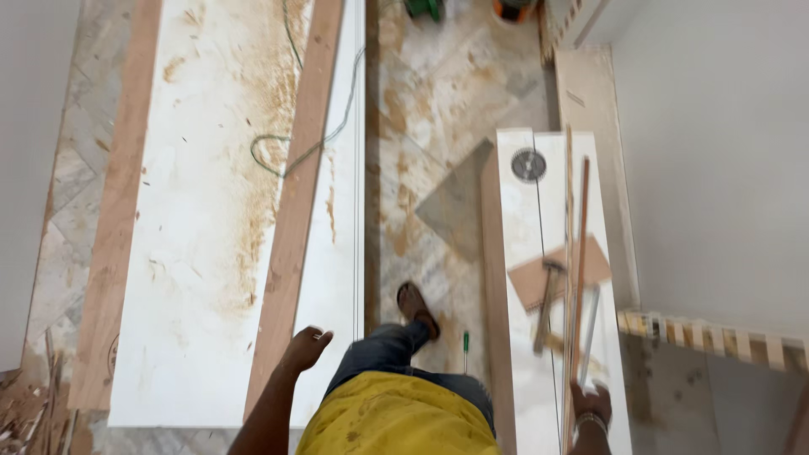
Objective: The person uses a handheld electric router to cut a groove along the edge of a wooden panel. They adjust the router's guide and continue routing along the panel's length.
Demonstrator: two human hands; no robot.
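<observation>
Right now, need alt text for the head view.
Seen from above, a person in a yellow shirt steps between two white boards, left hand open beside a wooden plank, right hand on thin wooden strips. A hammer and a circular saw blade lie on the right board.

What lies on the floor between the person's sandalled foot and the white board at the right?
A green-handled screwdriver lies on the floor between the foot and the white board, seen in the head view.
</observation>
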